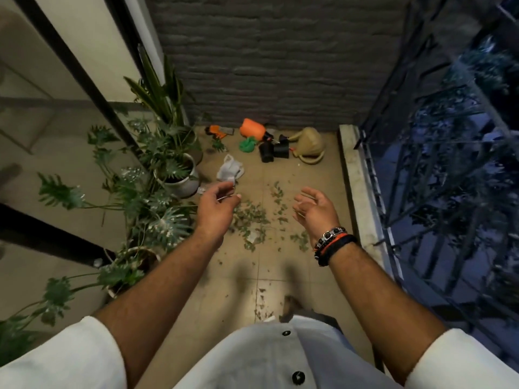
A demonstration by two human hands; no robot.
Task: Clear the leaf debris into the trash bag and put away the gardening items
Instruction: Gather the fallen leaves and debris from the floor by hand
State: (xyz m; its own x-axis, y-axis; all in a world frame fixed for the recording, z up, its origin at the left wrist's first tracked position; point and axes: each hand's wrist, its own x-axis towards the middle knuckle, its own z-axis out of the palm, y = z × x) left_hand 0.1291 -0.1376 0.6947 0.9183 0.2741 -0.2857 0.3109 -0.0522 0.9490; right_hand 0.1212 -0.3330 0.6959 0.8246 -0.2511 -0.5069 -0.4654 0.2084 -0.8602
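Head view: green leaf debris (252, 220) scattered over beige tiles, both grips, left (217, 204) and right (314, 207), loose, empty.

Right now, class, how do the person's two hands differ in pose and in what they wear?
The left hand hangs over the leaf litter with fingers loosely curled downward; the right hand is turned palm up, fingers spread. The right wrist wears bracelets; the left wrist is bare. Both hold nothing and reach forward above the floor.

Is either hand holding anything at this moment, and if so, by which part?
Nothing is held. The left hand and right hand hover with relaxed fingers above the leaf debris.
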